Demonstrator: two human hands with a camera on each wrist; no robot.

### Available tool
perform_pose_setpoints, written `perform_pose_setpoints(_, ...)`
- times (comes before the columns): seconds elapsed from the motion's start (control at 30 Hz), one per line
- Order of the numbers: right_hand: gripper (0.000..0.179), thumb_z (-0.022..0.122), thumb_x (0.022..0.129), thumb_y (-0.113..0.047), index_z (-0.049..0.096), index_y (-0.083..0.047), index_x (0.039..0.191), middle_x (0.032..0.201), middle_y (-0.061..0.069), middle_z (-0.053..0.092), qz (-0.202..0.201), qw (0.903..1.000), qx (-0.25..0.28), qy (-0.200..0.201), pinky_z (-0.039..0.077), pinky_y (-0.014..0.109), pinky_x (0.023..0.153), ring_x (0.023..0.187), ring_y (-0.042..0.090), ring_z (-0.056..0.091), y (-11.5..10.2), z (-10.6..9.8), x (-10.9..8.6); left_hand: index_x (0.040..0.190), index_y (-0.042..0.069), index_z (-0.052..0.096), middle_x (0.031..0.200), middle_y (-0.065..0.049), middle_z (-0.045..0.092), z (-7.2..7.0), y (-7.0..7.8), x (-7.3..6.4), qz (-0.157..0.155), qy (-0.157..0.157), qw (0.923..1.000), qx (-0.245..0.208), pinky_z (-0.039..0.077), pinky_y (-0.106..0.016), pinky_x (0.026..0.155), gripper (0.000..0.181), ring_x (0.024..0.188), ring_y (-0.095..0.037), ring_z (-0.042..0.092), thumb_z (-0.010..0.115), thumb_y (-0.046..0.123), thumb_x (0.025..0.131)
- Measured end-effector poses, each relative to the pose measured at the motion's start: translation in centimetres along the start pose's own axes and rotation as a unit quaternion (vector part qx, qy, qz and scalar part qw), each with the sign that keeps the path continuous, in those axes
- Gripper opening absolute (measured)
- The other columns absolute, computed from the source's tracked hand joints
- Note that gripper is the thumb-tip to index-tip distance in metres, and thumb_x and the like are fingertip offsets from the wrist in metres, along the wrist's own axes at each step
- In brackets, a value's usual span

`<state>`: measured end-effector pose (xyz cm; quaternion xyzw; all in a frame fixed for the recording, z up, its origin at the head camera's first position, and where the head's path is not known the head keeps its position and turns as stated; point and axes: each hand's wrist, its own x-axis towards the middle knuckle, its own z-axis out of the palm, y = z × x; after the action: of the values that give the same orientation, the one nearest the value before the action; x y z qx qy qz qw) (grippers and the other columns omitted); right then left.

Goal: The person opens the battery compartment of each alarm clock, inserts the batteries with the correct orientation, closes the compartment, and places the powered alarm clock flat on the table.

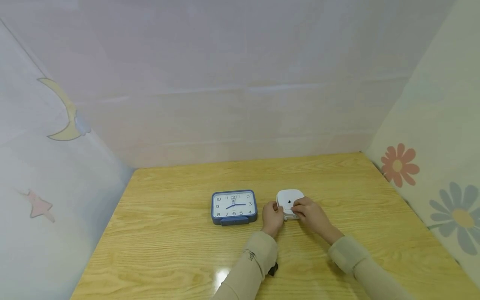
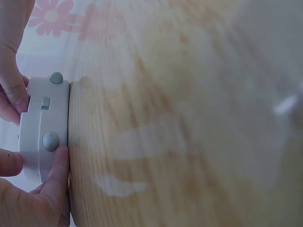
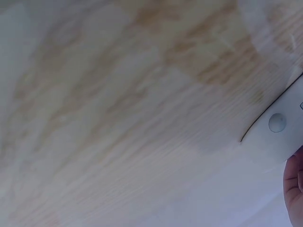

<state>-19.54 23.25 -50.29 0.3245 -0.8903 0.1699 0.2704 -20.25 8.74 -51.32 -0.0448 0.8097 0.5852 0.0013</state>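
A small white alarm clock (image 1: 290, 196) with rounded corners lies on its face, a black knob on its upward back. From the left wrist view, its edge shows two round grey feet (image 2: 50, 141) and a small grey slider (image 2: 45, 103). My left hand (image 1: 272, 217) grips its left side between thumb and fingers. At the back's near right edge, my right hand (image 1: 311, 212) has curled fingers and thumb at the seam of a panel; the thumb covers part of it. Only a bit of a hand (image 3: 294, 187) shows beside the clock in the right wrist view.
A blue-framed clock (image 1: 234, 207) with a white dial lies face up to the left of the left hand. Beneath the left sleeve, a small black object (image 1: 273, 269) is partly visible. Printed cloth walls (image 1: 240, 121) enclose the wooden table (image 1: 165, 250) at the back and sides.
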Motion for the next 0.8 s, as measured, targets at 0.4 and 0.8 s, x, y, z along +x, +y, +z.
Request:
perform_pose_setpoints(0.4,0.016,0.075,0.064,0.004,0.071,0.003,0.079,0.085,0.01,0.062,-0.02,0.9991,-0.018,-0.032,0.05,0.038,0.072,0.081,0.024,0.056,-0.12,-0.19,-0.43,0.107,-0.006,0.06,0.093,-0.01,0.059,-0.07,-0.14,0.03,-0.011,-0.009,0.9999,0.002,0.048,-0.033,0.077,0.025,0.09,-0.021,0.056,0.058,0.008,0.087)
perform_pose_setpoints(0.8,0.018,0.071,0.064,0.005,0.07,0.005,0.082,0.088,0.013,0.061,-0.04,0.9985,-0.023,-0.03,0.05,0.04,0.073,0.083,0.026,0.056,0.03,-0.21,-0.63,0.107,-0.006,0.06,0.093,-0.01,0.059,-0.02,-0.01,0.13,-0.02,-0.009,0.9997,0.006,0.048,-0.033,0.078,0.025,0.09,-0.021,0.056,0.058,0.008,0.087)
